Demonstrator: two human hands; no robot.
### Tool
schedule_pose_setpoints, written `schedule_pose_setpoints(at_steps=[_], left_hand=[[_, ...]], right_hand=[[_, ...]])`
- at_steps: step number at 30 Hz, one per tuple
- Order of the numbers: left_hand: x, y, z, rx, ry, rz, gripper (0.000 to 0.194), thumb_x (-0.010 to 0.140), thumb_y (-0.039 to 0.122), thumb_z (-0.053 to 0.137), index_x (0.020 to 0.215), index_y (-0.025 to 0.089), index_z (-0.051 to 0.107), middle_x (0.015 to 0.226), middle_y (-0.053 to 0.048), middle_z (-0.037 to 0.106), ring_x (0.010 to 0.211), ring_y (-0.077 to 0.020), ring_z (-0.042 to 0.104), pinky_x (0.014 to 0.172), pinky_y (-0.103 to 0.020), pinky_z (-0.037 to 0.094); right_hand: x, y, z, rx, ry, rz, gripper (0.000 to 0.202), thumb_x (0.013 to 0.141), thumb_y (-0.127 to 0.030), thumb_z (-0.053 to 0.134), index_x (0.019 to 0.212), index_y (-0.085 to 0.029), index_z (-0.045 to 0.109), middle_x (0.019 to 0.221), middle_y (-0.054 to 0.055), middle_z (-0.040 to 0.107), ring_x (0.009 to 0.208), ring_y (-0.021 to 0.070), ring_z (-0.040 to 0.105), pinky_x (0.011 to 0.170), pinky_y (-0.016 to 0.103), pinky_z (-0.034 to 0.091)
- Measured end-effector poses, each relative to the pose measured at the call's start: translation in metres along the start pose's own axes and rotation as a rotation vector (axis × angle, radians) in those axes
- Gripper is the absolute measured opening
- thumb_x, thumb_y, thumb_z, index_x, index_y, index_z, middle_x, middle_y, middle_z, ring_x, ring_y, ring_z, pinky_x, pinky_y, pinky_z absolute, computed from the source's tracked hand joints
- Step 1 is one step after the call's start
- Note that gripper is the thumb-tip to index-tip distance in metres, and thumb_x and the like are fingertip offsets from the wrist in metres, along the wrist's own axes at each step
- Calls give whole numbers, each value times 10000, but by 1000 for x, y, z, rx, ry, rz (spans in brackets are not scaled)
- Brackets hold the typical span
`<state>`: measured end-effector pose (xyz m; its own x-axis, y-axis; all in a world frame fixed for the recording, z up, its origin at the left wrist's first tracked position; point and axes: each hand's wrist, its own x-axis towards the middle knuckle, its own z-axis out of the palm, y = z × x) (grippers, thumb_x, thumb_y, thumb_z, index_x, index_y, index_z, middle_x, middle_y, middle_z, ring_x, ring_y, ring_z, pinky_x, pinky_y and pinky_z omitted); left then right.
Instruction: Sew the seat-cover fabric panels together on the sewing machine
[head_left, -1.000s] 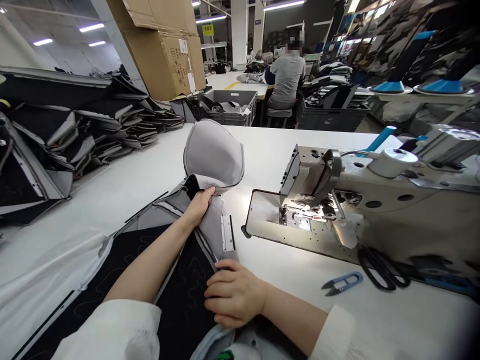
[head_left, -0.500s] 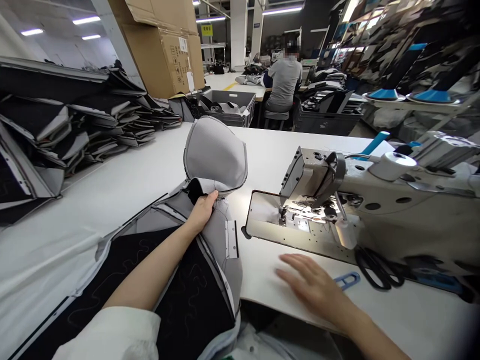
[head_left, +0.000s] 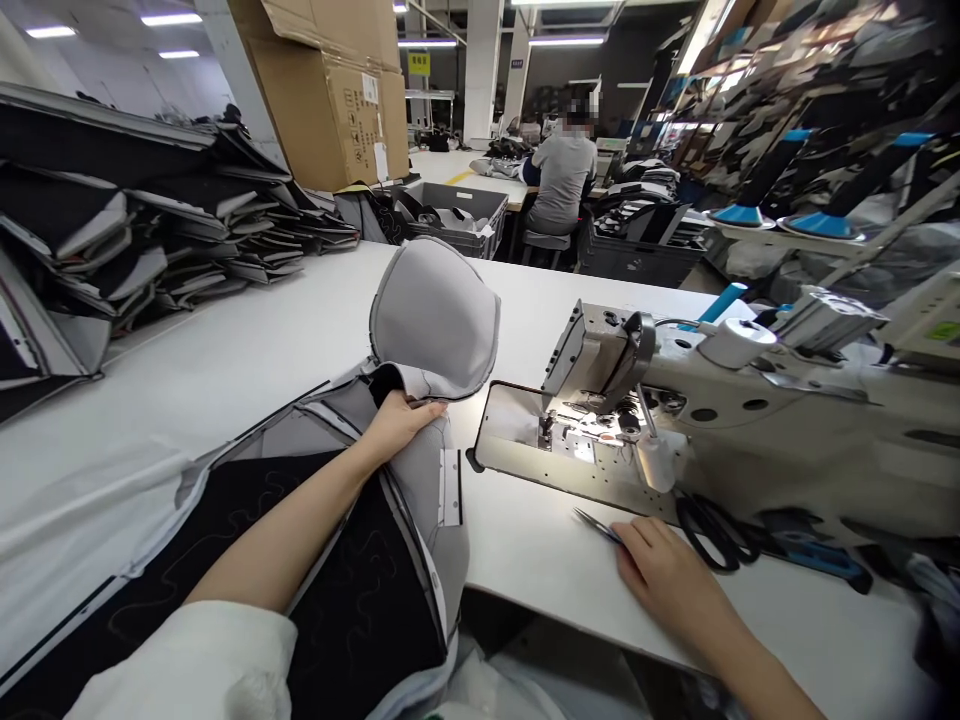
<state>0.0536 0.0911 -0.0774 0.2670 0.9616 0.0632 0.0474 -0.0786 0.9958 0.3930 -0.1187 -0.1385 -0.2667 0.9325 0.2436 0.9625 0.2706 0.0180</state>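
Nearest, from 9 to 11 o'clock, lies a partly sewn fabric cover [head_left: 352, 580], its black panel stitched with wavy lines, spread over the white desk [head_left: 525, 560]. Toward 2 o'clock the right hand [head_left: 671, 575] is closed over thread snips [head_left: 598, 525]; their blades point left and its fingers hide the handles. Just beyond that hand lie black-handled scissors [head_left: 716, 535], beside the base of the sewing machine [head_left: 705, 420]. At 11 o'clock the left hand [head_left: 397, 428] pinches the cover's folded edge between thumb and fingers, just below its rounded grey section [head_left: 435, 315]. The machine stands at 1 to 2 o'clock, its needle area lit, with a white thread spool [head_left: 737, 343] on top. Farther off are stacked fabric pieces [head_left: 187, 225] at 10 to 11 o'clock, cardboard boxes [head_left: 322, 100] at 11, a grey crate [head_left: 487, 205] at 12, and a seated person [head_left: 560, 180] just right of it.
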Motion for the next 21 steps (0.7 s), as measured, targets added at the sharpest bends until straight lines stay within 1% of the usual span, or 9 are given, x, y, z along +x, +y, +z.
schedule_pose_setpoints(at_steps=[2,5,7,9,11,12,15,17,21], left_hand=[[-6,-1,3,-84,6,-16,457,649,394,733,1018,132,672,1089,-106,676,1036,-280,602,938,-379,446],[-12,-1,4,-228,-34,-76,489,639,380,750,1056,142,663,1122,-99,664,1079,-282,579,961,-387,429],[-14,0,3,-304,-78,-112,516,637,373,757,1091,150,654,1146,-99,653,1101,-285,564,974,-396,417],[-14,1,1,-362,-107,-132,539,638,368,761,1120,157,643,1171,-103,641,1115,-286,555,987,-403,403],[-13,1,1,-399,-122,-150,550,644,368,760,1137,160,636,1182,-108,634,1124,-291,549,994,-413,392],[-13,1,0,-412,-128,-157,546,647,369,759,1137,160,637,1184,-110,632,1127,-293,546,997,-418,388],[-12,0,1,-447,-154,-165,512,657,354,755,1118,160,647,1182,-108,634,1128,-293,545,997,-424,385],[-11,0,1,-467,-166,-153,486,663,337,752,1104,159,653,1192,-103,628,1135,-287,542,1000,-416,382],[-11,3,1,-514,-176,-164,478,652,326,756,1086,148,659,1200,-107,623,1142,-297,537,992,-420,387]], right_hand=[[19,-15,-6,-5,-42,-38,144,823,-157,427,832,-186,568,709,38,562,650,181,564,573,293,430],[48,-33,-18,106,-55,-136,175,797,-91,383,828,-192,523,659,6,549,571,144,534,509,252,375],[73,-44,-29,198,30,-218,208,795,-65,353,883,-186,497,676,3,560,564,132,520,512,242,371],[106,-54,-43,261,176,-316,240,793,-50,339,936,-180,481,710,16,566,592,135,511,537,244,382],[142,-63,-60,279,305,-427,287,804,-40,322,999,-174,484,752,40,569,662,153,521,575,257,398],[161,-66,-68,259,324,-460,305,824,-47,317,1043,-171,488,761,46,564,678,157,520,580,260,398],[211,-72,-88,135,288,-482,336,910,-127,324,1215,-153,462,765,40,551,648,140,505,558,248,386],[235,-71,-93,21,237,-502,357,938,-166,323,1268,-174,458,766,33,532,647,129,497,555,238,382],[251,-64,-88,-183,143,-592,421,930,-109,284,1268,-245,496,856,45,518,674,115,494,534,218,368]])
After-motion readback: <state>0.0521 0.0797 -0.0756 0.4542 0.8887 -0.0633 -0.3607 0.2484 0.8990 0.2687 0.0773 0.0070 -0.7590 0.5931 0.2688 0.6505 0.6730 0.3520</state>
